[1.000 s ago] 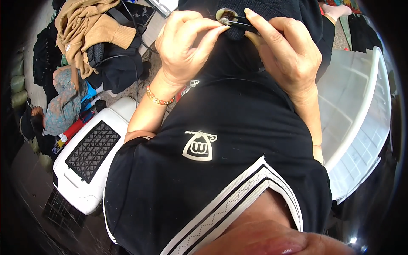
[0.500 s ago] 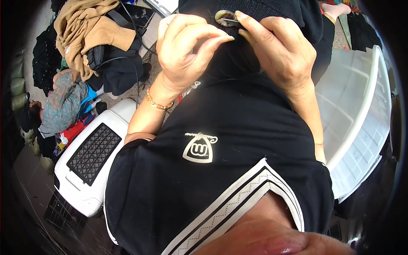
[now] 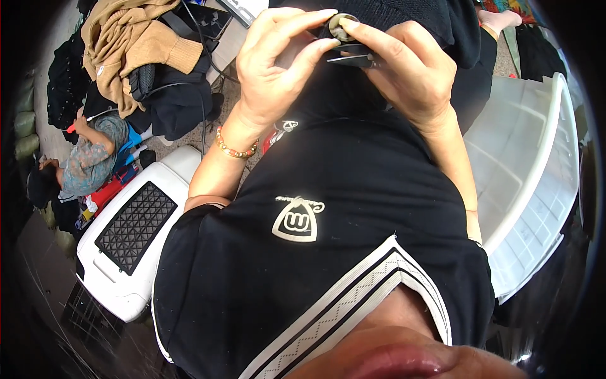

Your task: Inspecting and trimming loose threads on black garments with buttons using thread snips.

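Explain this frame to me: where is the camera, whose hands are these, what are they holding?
No machine here: a person wears a fisheye camera on the head, looking down their own black shirt, so edges bend. The left hand and right hand meet at the top over a dark knitted garment, pinching a small round button; the right hand also holds a small dark tool, its kind unclear. Beside them: a white plastic basket, a white case with a black quilted panel, and a pile of tan and dark clothes.
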The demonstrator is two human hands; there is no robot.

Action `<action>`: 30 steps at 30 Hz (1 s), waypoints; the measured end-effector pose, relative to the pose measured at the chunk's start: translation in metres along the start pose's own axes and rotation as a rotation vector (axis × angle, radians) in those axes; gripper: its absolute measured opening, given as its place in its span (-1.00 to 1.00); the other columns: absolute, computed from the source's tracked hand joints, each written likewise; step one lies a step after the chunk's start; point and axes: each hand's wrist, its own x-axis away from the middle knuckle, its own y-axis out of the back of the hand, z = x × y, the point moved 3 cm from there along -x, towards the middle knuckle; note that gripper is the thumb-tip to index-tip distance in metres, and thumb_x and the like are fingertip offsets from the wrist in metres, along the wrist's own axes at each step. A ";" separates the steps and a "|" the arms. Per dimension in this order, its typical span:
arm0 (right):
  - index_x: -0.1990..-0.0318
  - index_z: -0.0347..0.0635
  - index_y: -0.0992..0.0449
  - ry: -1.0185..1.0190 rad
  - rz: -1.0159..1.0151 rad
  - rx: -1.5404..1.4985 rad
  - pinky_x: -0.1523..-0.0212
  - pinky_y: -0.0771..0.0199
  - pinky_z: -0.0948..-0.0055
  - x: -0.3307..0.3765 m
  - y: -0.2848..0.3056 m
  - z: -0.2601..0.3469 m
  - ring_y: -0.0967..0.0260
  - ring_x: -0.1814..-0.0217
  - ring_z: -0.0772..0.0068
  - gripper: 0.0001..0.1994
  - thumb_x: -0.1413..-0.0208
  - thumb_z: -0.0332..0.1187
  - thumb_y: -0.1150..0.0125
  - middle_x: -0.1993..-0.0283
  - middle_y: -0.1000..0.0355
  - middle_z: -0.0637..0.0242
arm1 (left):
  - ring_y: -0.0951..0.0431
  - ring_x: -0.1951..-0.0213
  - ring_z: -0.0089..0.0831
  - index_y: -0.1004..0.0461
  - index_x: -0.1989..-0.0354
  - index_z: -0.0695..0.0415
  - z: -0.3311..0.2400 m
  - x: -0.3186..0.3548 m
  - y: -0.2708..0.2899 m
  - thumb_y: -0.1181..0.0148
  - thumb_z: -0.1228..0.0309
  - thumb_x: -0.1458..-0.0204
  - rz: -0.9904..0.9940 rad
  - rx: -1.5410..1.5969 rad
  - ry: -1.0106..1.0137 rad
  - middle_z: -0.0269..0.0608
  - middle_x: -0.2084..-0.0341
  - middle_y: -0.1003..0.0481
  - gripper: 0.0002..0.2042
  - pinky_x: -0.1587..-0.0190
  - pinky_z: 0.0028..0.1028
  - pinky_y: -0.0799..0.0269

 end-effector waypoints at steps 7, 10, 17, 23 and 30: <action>0.06 -0.28 -0.61 0.050 -0.093 0.069 0.53 -0.37 0.59 0.002 -0.003 -0.007 -0.32 0.55 0.54 -0.53 0.26 -0.74 -0.26 0.51 -0.44 0.35 | -0.53 0.33 -0.51 -0.61 0.13 0.21 -0.001 -0.003 -0.001 -0.38 0.63 0.12 -0.073 0.012 -0.002 -0.24 0.31 -0.53 -0.69 0.22 -0.58 -0.45; 0.08 -0.30 -0.61 -0.186 -0.063 -0.151 0.43 -0.37 0.64 -0.003 0.002 -0.009 -0.35 0.51 0.56 -0.62 0.14 -0.73 -0.26 0.41 -0.54 0.34 | -0.53 0.37 -0.46 -0.64 0.20 0.14 -0.003 -0.008 -0.002 -0.45 0.57 0.18 -0.136 -0.044 -0.053 -0.28 0.39 -0.53 -0.70 0.28 -0.53 -0.44; 0.16 -0.23 -0.65 -0.384 -0.141 -0.352 0.53 -0.29 0.66 -0.007 0.003 -0.011 -0.35 0.54 0.63 -0.72 0.08 -0.63 -0.35 0.50 -0.47 0.35 | -0.45 0.51 -0.43 -0.66 0.34 0.09 -0.011 -0.017 -0.002 -0.48 0.50 0.23 -0.200 -0.234 -0.215 -0.35 0.54 -0.50 -0.78 0.41 -0.48 -0.31; 0.15 -0.23 -0.64 -0.395 -0.157 -0.419 0.51 -0.30 0.67 -0.003 0.002 -0.017 -0.36 0.52 0.64 -0.73 0.06 -0.61 -0.36 0.49 -0.48 0.34 | -0.47 0.49 -0.42 -0.64 0.39 0.12 -0.014 -0.019 0.000 -0.44 0.54 0.17 -0.184 -0.136 -0.181 -0.34 0.54 -0.51 -0.85 0.40 -0.48 -0.33; 0.15 -0.25 -0.64 -0.408 -0.167 -0.458 0.49 -0.31 0.69 -0.001 0.002 -0.016 -0.37 0.50 0.66 -0.75 0.04 -0.60 -0.36 0.45 -0.51 0.34 | -0.48 0.30 -0.41 -0.56 0.32 0.21 -0.018 -0.014 0.006 -0.32 0.55 -0.01 -0.202 -0.101 -0.102 -0.22 0.35 -0.47 -0.92 0.20 -0.50 -0.42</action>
